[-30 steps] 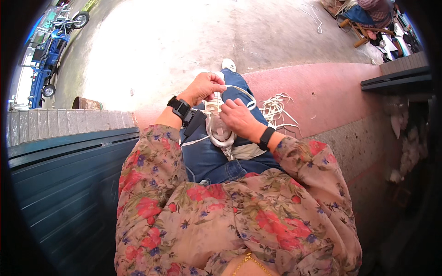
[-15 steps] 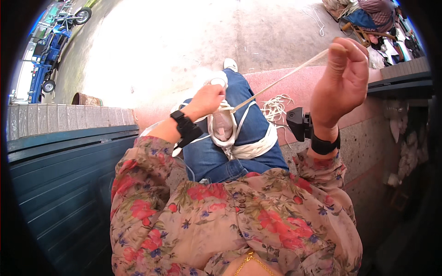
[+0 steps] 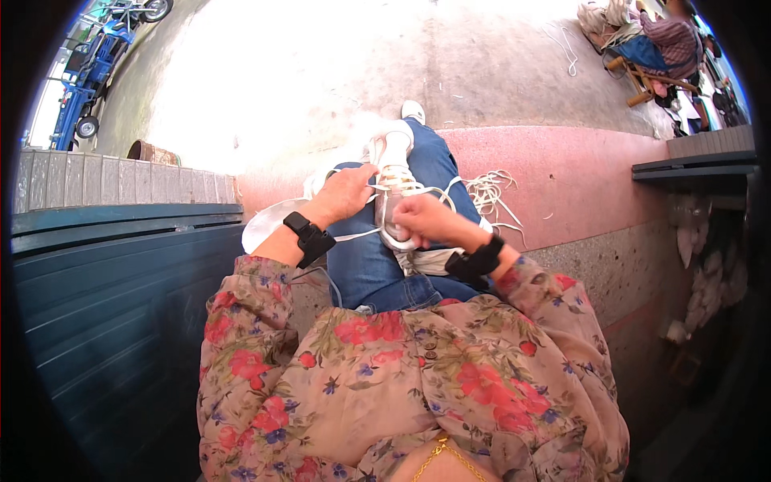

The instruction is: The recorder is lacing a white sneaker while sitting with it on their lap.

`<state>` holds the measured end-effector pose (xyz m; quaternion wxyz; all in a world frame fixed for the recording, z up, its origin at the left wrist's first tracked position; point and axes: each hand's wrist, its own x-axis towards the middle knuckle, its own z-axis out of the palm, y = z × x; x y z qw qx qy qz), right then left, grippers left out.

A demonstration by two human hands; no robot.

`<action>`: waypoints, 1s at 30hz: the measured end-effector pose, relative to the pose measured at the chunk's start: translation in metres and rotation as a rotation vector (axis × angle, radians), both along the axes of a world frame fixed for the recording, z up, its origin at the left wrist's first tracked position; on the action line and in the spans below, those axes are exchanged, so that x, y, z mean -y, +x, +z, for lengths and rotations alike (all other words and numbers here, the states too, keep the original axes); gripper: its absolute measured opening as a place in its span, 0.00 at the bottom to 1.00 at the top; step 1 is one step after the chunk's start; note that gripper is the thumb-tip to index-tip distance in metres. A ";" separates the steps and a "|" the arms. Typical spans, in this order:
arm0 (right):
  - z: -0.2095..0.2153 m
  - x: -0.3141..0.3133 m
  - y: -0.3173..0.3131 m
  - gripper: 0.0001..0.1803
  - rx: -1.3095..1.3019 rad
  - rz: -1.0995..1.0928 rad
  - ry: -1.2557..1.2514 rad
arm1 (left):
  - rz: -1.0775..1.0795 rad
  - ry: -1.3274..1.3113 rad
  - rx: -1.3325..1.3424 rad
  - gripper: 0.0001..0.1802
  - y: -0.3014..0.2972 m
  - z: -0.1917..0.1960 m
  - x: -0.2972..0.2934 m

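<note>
A white lace-up shoe lies along my lap, its toe pointing away from me and its opening nearest my body. White shoelace crosses its front in several rows. My left hand is closed at the left side of the lacing, with lace at its fingertips. On the other side my right hand is curled, fingertips by the shoe's opening; what they pinch, if anything, is hidden and a little blurred. A loose lace end runs beneath my left hand toward my wrist.
A heap of white laces hangs beside my right thigh. Another white shoe lies partly behind my left forearm. Dark blue panels flank me on the left. A seated person and blue vehicles are farther off.
My right hand has come down and inward from the far right, where it held a lace stretched taut, to the shoe. My left hand has shifted slightly left and down at the lacing.
</note>
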<state>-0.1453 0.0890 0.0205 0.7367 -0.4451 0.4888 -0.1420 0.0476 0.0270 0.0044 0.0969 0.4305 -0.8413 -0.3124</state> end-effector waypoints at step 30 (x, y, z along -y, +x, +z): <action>0.017 0.014 -0.018 0.06 -0.074 0.308 -0.066 | 0.540 -0.280 0.031 0.06 -0.002 0.001 -0.042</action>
